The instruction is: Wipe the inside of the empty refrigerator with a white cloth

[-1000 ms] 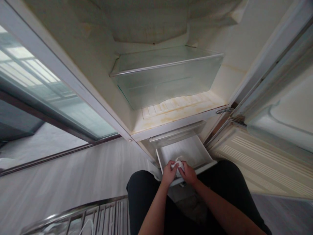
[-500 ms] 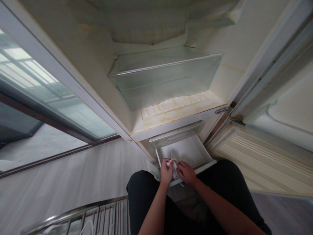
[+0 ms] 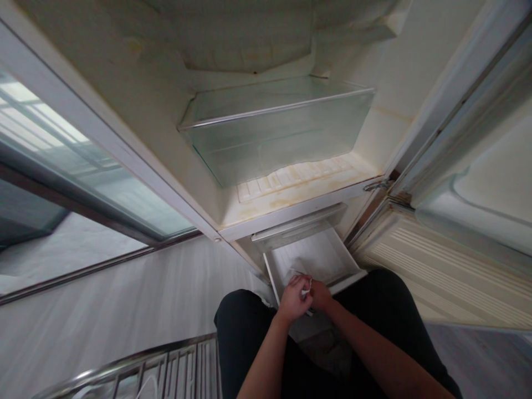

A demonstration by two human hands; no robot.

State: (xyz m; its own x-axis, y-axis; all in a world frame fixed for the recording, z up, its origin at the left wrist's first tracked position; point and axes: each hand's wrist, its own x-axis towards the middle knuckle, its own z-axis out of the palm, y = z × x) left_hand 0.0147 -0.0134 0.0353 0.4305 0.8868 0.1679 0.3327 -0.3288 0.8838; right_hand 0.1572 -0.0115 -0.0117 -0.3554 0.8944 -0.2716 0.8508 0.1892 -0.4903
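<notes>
White cloth (image 3: 306, 290) bunched between two bare hands at an open fridge drawer.

Gripped by the left hand (image 3: 293, 298), fingers curled tight around it, and pinched from 3 o'clock by the right hand (image 3: 321, 294), likewise closed; only a small white scrap showing between them. Held just over the front lip, at 6 o'clock, of the pulled-out white drawer (image 3: 322, 255). Farther up, at 12 o'clock, a clear crisper bin (image 3: 274, 138) inside the yellow-stained fridge. Open fridge door (image 3: 457, 277) at 3 o'clock, glass sliding door (image 3: 103, 183) at 9 o'clock, chrome wire rack (image 3: 174, 363) at 7 o'clock.
</notes>
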